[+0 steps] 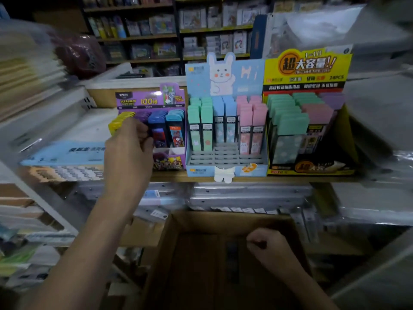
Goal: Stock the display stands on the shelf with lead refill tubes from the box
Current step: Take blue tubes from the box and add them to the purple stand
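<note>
Three display stands sit side by side on the shelf: a purple one (149,100), a pale blue bunny one (243,73) and a yellow one (306,63). My left hand (128,144) reaches into the purple stand's left rows, and its fingers curl round a dark lead refill tube (149,133) beside the yellow tubes (118,121). The open cardboard box (201,222) stands below the shelf. Over its dim inside, my right hand (267,246) is curled into a fist with nothing visible in it. A dark tube-like item (232,256) lies in the box.
The blue stand holds green, blue and pink tubes (224,121) at the back, and its front slots (225,156) are bare. The yellow stand holds larger green and pink cases (290,124). Plastic-wrapped packs crowd the shelf's left, its right and the level below.
</note>
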